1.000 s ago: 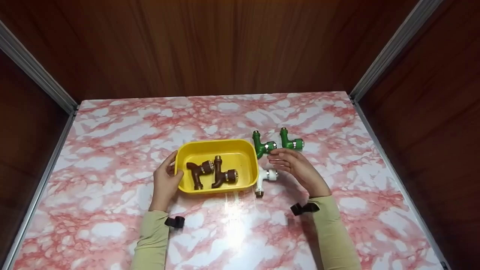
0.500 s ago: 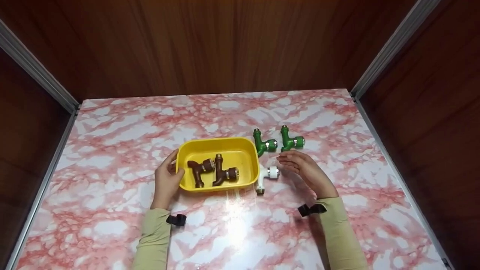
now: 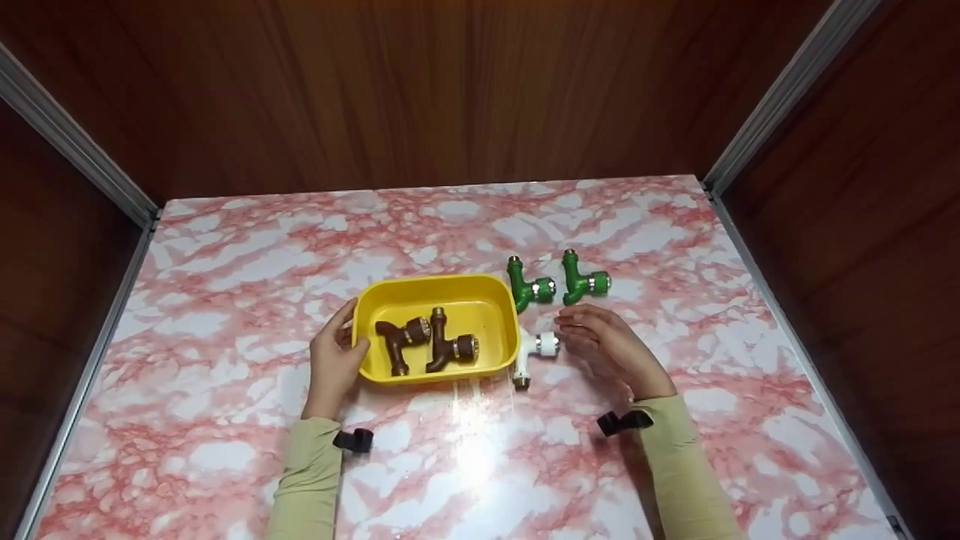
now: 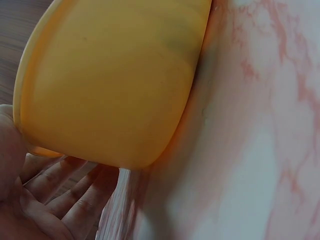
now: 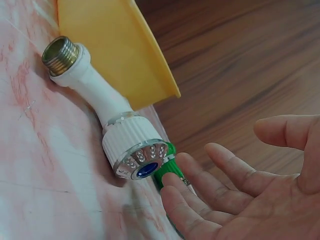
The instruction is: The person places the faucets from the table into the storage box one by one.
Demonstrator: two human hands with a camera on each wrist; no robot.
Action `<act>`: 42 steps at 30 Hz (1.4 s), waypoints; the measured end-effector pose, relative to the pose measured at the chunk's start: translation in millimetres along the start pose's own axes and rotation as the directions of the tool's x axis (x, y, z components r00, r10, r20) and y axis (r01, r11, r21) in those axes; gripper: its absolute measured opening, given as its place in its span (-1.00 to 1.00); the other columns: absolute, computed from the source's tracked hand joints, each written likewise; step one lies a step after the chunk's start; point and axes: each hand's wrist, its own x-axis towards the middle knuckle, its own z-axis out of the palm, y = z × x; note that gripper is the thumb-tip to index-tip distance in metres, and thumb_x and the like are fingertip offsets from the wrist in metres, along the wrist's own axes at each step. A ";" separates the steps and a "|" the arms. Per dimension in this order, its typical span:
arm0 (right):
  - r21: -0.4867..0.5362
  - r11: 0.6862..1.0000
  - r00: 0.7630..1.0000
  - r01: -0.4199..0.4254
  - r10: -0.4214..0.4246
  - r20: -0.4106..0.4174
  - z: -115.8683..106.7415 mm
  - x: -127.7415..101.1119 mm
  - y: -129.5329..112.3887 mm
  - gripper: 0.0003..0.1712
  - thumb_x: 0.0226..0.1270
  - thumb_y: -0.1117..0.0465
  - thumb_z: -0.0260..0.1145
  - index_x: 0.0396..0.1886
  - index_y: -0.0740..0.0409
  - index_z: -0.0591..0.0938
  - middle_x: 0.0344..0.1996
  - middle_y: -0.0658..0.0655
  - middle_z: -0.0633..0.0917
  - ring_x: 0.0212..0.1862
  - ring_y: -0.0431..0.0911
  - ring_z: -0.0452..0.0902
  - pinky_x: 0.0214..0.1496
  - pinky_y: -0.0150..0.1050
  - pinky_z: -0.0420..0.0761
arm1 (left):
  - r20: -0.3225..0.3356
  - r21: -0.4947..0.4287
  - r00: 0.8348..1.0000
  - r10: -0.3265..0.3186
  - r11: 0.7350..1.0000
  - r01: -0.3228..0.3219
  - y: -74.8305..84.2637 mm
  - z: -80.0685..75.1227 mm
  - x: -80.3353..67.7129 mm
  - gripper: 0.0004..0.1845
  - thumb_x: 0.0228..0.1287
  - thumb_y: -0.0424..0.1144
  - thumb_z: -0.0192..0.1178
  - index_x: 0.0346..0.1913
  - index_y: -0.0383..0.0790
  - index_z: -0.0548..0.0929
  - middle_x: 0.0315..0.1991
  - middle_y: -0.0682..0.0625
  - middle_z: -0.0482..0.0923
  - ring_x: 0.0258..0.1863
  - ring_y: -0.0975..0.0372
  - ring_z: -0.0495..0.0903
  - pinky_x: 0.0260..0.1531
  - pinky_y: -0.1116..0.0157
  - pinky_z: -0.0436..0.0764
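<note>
A yellow plastic basin (image 3: pixel 435 375) sits on the table with two brown taps in it: one brown tap (image 3: pixel 394 346) lies at the left and another brown tap (image 3: pixel 442 352) beside it. My left hand (image 3: pixel 334 364) grips the basin's left end, thumb at the rim and fingers along the outer wall. Just right of the basin lies a white tap (image 5: pixel 100 95), its spout end hidden by the rim in the head view. My right hand (image 3: pixel 616 346) is held to the right of this tap, fingers extended and holding nothing.
Two green taps lie behind the right hand: one green tap (image 3: pixel 523 289) close to the basin's right corner, the other green tap (image 3: pixel 577 281) farther right. The marbled red-and-white table (image 3: pixel 225 262) meets brown wood-look panels (image 3: pixel 420 90) at the back and sides.
My right hand has shifted a little to the right, away from the basin and white tap, then stayed nearly still. The left hand keeps its hold on the basin.
</note>
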 end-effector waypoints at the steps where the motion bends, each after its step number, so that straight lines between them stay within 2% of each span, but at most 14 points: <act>1: -0.008 1.000 1.000 0.000 0.000 -0.001 -0.7 0.0 -0.1 -0.50 0.48 0.24 0.05 0.22 0.58 0.31 0.20 0.53 0.38 0.26 0.37 0.25 0.32 0.10 0.25 | 0.006 -0.001 1.000 -0.002 1.000 0.002 3.9 -0.3 -1.3 -0.31 0.11 -0.62 0.11 0.35 -0.14 0.42 0.23 -0.20 0.43 -0.02 0.00 0.56 -0.25 0.44 0.59; 5: -0.034 0.999 1.000 -0.008 0.008 0.000 -3.5 -0.2 -0.1 -0.47 0.49 0.22 0.04 0.24 0.58 0.30 0.21 0.52 0.38 0.26 0.35 0.26 0.31 0.11 0.24 | 0.025 -0.006 1.000 0.005 1.000 -0.005 22.7 -1.4 -8.1 -0.32 0.11 -0.63 0.08 0.36 -0.28 0.38 0.26 -0.28 0.37 0.03 -0.09 0.52 -0.26 0.45 0.59; 8: -0.052 0.999 1.000 -0.013 0.013 -0.001 -4.4 -0.9 -0.1 -0.47 0.48 0.20 0.05 0.24 0.55 0.31 0.21 0.49 0.40 0.26 0.33 0.28 0.32 0.11 0.24 | 0.029 -0.010 1.000 0.009 1.000 -0.009 28.8 -1.6 -10.5 -0.32 0.10 -0.65 0.06 0.36 -0.32 0.36 0.26 -0.32 0.36 0.03 -0.14 0.51 -0.25 0.44 0.60; 13: -0.051 0.999 1.000 -0.015 0.015 0.014 -5.4 -2.9 1.4 -0.47 0.48 0.19 0.05 0.25 0.52 0.32 0.22 0.51 0.37 0.27 0.32 0.28 0.32 0.11 0.23 | 0.016 -0.025 1.000 -0.007 1.000 0.007 10.9 -0.1 -4.0 -0.30 0.10 -0.64 0.09 0.36 -0.19 0.40 0.26 -0.22 0.39 0.00 -0.03 0.54 -0.26 0.39 0.62; 17: -0.062 0.998 0.999 -0.010 0.013 0.047 -8.5 -1.2 7.0 -0.48 0.47 0.15 0.07 0.24 0.46 0.36 0.21 0.49 0.39 0.24 0.25 0.35 0.31 0.06 0.28 | -0.002 -0.009 1.000 0.012 1.000 -0.012 -2.5 0.9 -0.3 -0.29 0.09 -0.62 0.12 0.35 -0.12 0.43 0.25 -0.16 0.41 -0.03 0.03 0.56 -0.26 0.38 0.63; 22: -0.047 0.999 0.995 0.003 0.002 0.097 -18.3 7.3 23.3 -0.44 0.41 0.06 0.16 0.22 0.39 0.41 0.21 0.42 0.43 0.19 0.09 0.45 0.26 -0.06 0.38 | -0.015 0.014 1.000 0.023 1.000 -0.023 -2.6 0.9 -0.4 -0.31 0.09 -0.60 0.12 0.34 -0.11 0.44 0.21 -0.14 0.46 -0.06 0.04 0.56 -0.28 0.41 0.61; 29: 0.005 0.999 0.998 -0.042 0.042 0.048 -31.5 20.3 46.3 -0.50 0.41 0.11 0.17 0.20 0.35 0.44 0.18 0.35 0.48 0.19 0.10 0.45 0.21 -0.13 0.43 | -0.013 0.020 1.000 0.023 1.000 -0.023 -0.9 1.0 -1.1 -0.31 0.10 -0.59 0.14 0.35 -0.10 0.43 0.22 -0.14 0.45 -0.06 0.06 0.57 -0.28 0.42 0.60; 35: -0.013 1.000 0.996 -0.018 0.019 0.085 -26.9 16.2 40.5 -0.41 0.36 0.04 0.21 0.21 0.38 0.42 0.19 0.37 0.46 0.18 0.09 0.46 0.22 -0.13 0.42 | -0.009 0.012 1.000 0.030 0.999 -0.030 -2.4 1.0 -0.8 -0.30 0.10 -0.60 0.12 0.35 -0.10 0.43 0.24 -0.14 0.43 -0.05 0.05 0.56 -0.28 0.42 0.60; 37: -0.007 1.000 0.994 0.003 -0.003 0.113 -25.8 14.6 38.6 -0.43 0.38 0.06 0.19 0.20 0.38 0.42 0.18 0.39 0.46 0.17 0.08 0.47 0.21 -0.13 0.44 | -0.009 0.009 1.000 0.028 1.000 -0.028 -2.4 1.0 -0.8 -0.30 0.10 -0.60 0.12 0.34 -0.10 0.44 0.23 -0.15 0.43 -0.06 0.05 0.57 -0.29 0.42 0.60; 41: -0.028 1.000 0.994 -0.004 0.007 0.105 -19.6 9.8 31.9 -0.48 0.42 0.08 0.14 0.20 0.36 0.43 0.19 0.38 0.46 0.16 0.08 0.48 0.22 -0.11 0.43 | -0.007 0.001 1.000 0.025 1.000 -0.025 -2.4 1.1 -0.4 -0.30 0.10 -0.60 0.12 0.34 -0.10 0.44 0.22 -0.15 0.44 -0.07 0.04 0.57 -0.30 0.41 0.61; 42: -0.034 0.999 0.997 -0.020 0.023 0.079 -15.8 8.2 29.1 -0.49 0.42 0.09 0.14 0.20 0.36 0.43 0.19 0.38 0.45 0.16 0.10 0.47 0.23 -0.10 0.42 | -0.004 0.000 1.000 0.025 1.000 -0.025 -2.7 0.9 -0.3 -0.30 0.10 -0.60 0.12 0.34 -0.10 0.44 0.23 -0.15 0.44 -0.07 0.03 0.57 -0.31 0.41 0.61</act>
